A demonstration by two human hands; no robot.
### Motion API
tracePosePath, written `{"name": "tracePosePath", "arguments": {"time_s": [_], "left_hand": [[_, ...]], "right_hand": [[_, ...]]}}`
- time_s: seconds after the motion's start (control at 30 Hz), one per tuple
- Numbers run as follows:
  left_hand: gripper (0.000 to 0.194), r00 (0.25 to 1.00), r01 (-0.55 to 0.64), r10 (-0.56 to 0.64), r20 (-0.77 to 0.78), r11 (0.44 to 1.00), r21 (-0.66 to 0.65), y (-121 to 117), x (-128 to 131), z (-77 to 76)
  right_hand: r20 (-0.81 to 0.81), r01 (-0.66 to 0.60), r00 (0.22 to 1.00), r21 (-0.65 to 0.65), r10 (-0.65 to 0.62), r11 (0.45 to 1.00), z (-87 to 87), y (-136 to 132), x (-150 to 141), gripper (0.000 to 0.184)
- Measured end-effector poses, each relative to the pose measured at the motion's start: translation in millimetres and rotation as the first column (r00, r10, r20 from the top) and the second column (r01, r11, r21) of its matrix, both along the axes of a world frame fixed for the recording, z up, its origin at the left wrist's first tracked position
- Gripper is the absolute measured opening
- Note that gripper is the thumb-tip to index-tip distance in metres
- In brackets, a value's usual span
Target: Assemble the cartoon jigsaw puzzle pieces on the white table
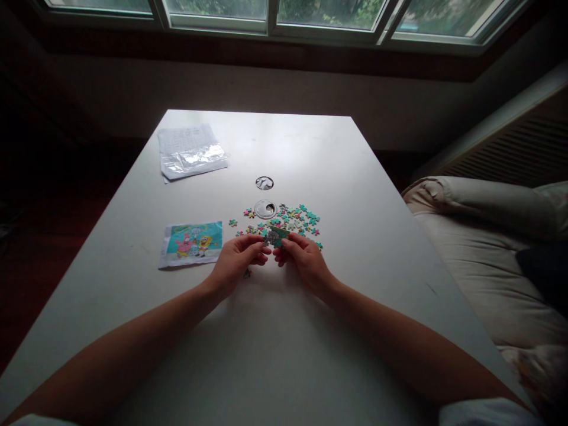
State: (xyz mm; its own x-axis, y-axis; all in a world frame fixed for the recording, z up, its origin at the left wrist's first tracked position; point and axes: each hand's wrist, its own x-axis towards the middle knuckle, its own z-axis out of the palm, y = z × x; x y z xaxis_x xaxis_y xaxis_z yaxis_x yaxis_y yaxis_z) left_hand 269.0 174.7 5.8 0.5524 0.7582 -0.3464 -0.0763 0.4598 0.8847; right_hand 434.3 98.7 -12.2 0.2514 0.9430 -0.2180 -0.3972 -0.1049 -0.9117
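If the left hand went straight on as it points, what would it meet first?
The left hand would likely meet the puzzle section in the right hand first; exact depth is unclear.

Windows (272,23): we are facing greenery (335,9).
Light: daylight is brightening the white table's (288,142) far end.
Wall (266,89): it is lying in shadow.
Sofa (470,254): it is standing to our right.
Floor (57,236): it is showing dark red, probably wood.

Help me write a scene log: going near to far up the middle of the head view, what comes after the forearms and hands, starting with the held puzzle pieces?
Held puzzle pieces → round disc → round opening → wall → window.
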Motion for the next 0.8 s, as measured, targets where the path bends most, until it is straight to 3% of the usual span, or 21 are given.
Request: {"name": "tracePosePath", "arguments": {"time_s": [0.8], "left_hand": [[0.045, 0.998, 0.017, -0.014, -0.058, 0.999, 0.044, -1.2, 0.0, 2.1]], "right_hand": [[0.017, -0.011, 1.000, -0.014, 0.011, 1.000, 3.4, -1.3, -0.2, 0.027]]}}
